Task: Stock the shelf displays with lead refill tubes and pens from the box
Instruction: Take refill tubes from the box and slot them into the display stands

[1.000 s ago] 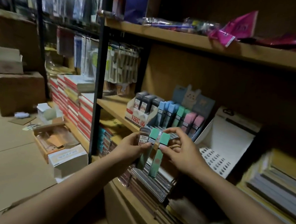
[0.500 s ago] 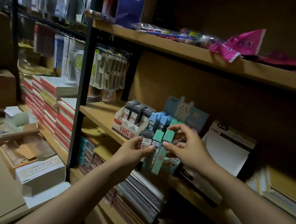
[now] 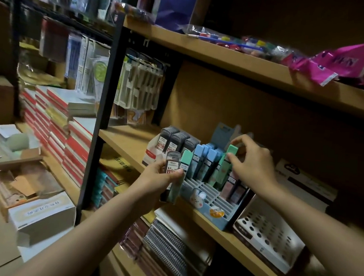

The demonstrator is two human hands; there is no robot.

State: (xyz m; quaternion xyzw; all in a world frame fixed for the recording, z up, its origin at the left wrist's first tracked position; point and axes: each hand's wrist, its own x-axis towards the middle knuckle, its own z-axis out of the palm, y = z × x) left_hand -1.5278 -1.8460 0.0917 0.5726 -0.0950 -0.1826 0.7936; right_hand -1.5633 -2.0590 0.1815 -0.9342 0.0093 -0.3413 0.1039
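My left hand (image 3: 161, 177) grips two lead refill tubes in front of the middle shelf: a dark one (image 3: 171, 162) and a green one (image 3: 185, 160). My right hand (image 3: 250, 160) pinches the top of another green tube (image 3: 226, 164) that stands among the slots of the blue bunny display (image 3: 210, 204). Blue tubes (image 3: 204, 160) and pink ones (image 3: 231, 186) fill that display's back rows; its front slots are bare. A white and red display (image 3: 150, 153) to the left holds dark tubes (image 3: 176, 140).
A white holed pen display (image 3: 264, 241) sits right of the blue one on the wooden shelf (image 3: 129, 140). Spiral notebooks (image 3: 166, 247) lie below. An open cardboard box (image 3: 25, 186) and a white box (image 3: 42, 215) rest on the floor at left. Pink packets (image 3: 333, 61) lie on the upper shelf.
My right hand has taken one green tube from the bunch in my left hand and carried it right into the blue display. The view has shifted closer to the shelf.
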